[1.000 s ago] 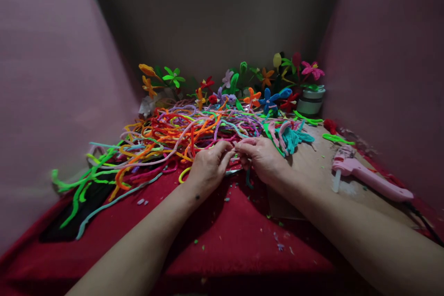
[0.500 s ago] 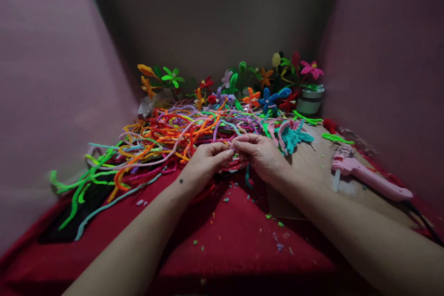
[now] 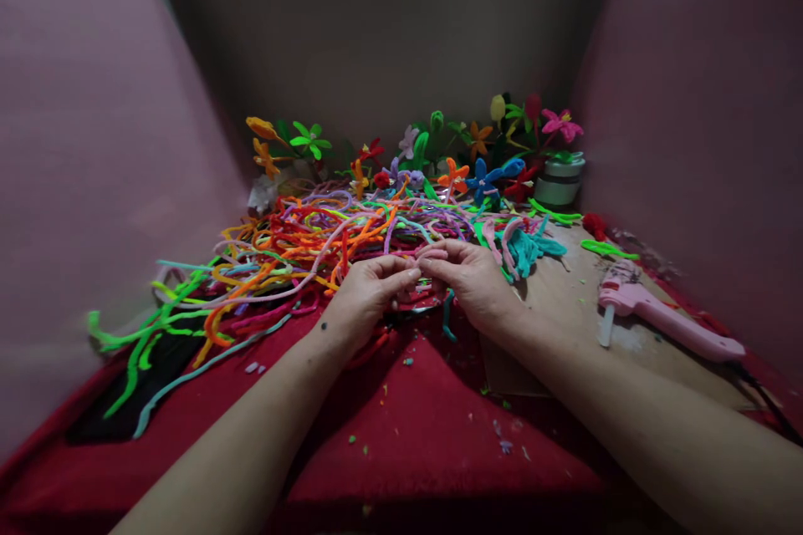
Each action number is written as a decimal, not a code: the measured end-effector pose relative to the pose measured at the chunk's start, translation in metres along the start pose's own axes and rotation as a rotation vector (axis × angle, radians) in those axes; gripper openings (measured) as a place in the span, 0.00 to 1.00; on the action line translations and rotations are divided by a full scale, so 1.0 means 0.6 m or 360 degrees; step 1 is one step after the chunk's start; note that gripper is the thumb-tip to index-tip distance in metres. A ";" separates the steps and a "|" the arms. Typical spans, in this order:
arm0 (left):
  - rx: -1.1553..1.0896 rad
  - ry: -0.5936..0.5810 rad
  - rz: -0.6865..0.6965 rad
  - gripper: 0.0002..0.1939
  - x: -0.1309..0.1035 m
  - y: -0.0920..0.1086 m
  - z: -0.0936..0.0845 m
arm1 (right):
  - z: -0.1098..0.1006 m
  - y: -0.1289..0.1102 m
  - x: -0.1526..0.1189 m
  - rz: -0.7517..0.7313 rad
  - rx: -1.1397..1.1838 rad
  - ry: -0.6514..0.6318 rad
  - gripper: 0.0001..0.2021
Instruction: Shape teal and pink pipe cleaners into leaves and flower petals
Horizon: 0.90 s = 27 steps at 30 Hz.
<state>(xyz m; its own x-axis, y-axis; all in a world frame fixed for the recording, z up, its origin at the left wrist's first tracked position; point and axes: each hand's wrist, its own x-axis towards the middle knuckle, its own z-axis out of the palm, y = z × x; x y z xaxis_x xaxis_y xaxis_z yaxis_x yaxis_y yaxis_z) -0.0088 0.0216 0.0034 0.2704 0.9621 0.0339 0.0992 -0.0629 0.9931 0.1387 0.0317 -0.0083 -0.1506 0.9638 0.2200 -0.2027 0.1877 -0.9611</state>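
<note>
My left hand and my right hand meet fingertip to fingertip at the front edge of a heap of coloured fuzzy stems. Between the thumb and fingers of my right hand is a small pink fuzzy piece, its loop showing above the fingertips. The left thumb and forefinger are pinched together against the same piece. Its lower part is hidden by the fingers. Teal and pink fuzzy pieces lie just beyond my right hand.
A pink glue gun lies on a cardboard sheet at the right. Fuzzy flowers and a pale jar stand at the back. A black flat object lies at the left on the red cloth, which carries small scraps.
The fingertips have shifted slightly, and more of the pink piece shows above my right fingers. The whole view has moved a little.
</note>
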 end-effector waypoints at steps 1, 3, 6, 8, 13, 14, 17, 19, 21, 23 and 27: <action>-0.0032 0.0003 0.0013 0.10 0.000 -0.001 0.000 | 0.000 0.000 0.000 0.0003 -0.0025 0.0000 0.06; -0.0068 0.0019 0.0037 0.10 0.002 -0.003 -0.002 | 0.001 0.000 -0.001 0.0011 -0.0026 -0.0014 0.06; -0.0093 0.0084 0.0016 0.11 0.004 -0.006 -0.004 | 0.001 -0.002 -0.001 0.0009 0.0005 -0.0029 0.07; -0.0123 0.0115 -0.0006 0.10 0.005 -0.007 -0.004 | 0.001 -0.003 -0.001 -0.0001 0.0009 -0.0022 0.06; -0.0171 0.0144 -0.0023 0.08 0.005 -0.004 -0.003 | -0.001 -0.002 0.000 0.0005 -0.0003 0.0016 0.07; -0.0178 0.0146 -0.0044 0.08 0.004 -0.003 -0.002 | -0.002 -0.001 0.001 0.0007 -0.0017 0.0032 0.08; -0.0203 0.0161 -0.0088 0.08 0.002 0.002 0.003 | -0.004 0.000 0.002 -0.0017 -0.0126 0.0065 0.09; -0.0205 0.0173 -0.0108 0.08 0.000 0.003 0.005 | -0.004 0.000 0.002 -0.0041 -0.0205 0.0083 0.10; -0.0196 0.0178 -0.0120 0.08 -0.001 0.004 0.005 | -0.004 -0.001 0.001 -0.0053 -0.0235 0.0103 0.10; -0.0180 0.0169 -0.0111 0.08 -0.002 0.003 0.005 | -0.002 -0.002 0.000 -0.0049 -0.0236 0.0106 0.08; -0.0088 0.0161 -0.0034 0.09 -0.002 0.003 0.008 | 0.000 -0.001 -0.002 -0.0007 -0.0310 0.0089 0.07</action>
<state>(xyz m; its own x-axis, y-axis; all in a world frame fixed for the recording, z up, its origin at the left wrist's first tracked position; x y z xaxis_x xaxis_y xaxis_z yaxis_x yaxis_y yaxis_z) -0.0041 0.0189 0.0048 0.1705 0.9851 0.0210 0.0501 -0.0300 0.9983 0.1390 0.0303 -0.0079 -0.0950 0.9709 0.2198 -0.0113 0.2197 -0.9755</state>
